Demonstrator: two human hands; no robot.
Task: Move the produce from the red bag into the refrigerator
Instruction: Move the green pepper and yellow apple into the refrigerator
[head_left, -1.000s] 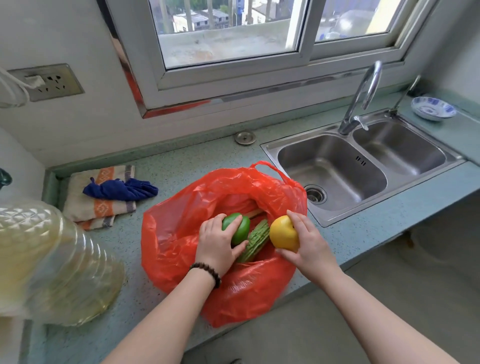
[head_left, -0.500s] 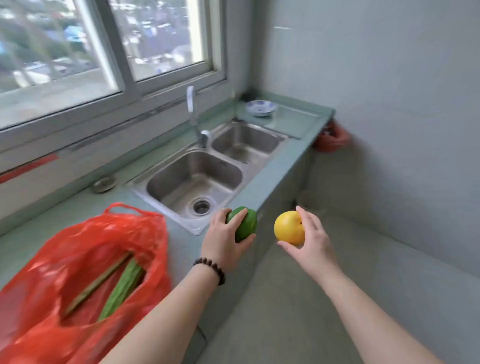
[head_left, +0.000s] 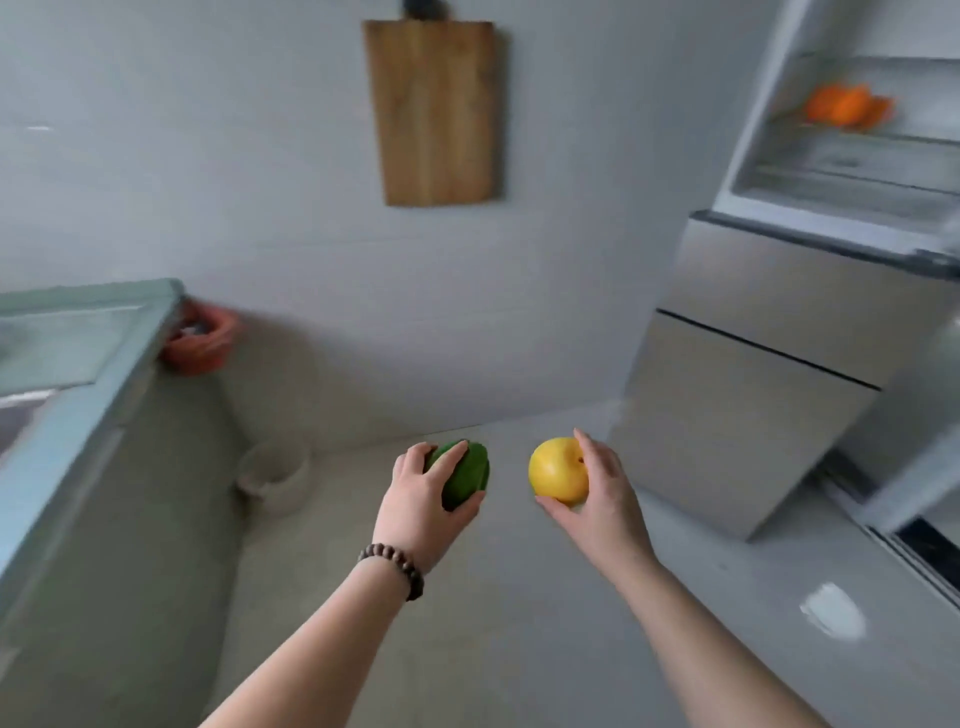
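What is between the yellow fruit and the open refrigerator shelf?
Nothing blocks it in the head view: only bare floor and the refrigerator's closed lower drawers lie between the yellow fruit and the open shelf.

Two hands are in view, the left hand (head_left: 421, 512) and the right hand (head_left: 605, 493), and each holds one piece of produce: one green fruit (head_left: 465, 475) and one yellow fruit (head_left: 557, 470), two pieces in all. One beaded bracelet (head_left: 395, 566) sits on the left wrist. One wooden cutting board (head_left: 434, 111) hangs on the wall. One refrigerator (head_left: 769, 364) stands open, with one orange clump (head_left: 847, 106) on a shelf, too blurred to count apart. One bench (head_left: 78, 332) shows at left, one red bag (head_left: 200, 340) hanging beside it, and one pale pot (head_left: 275, 475) on the floor.
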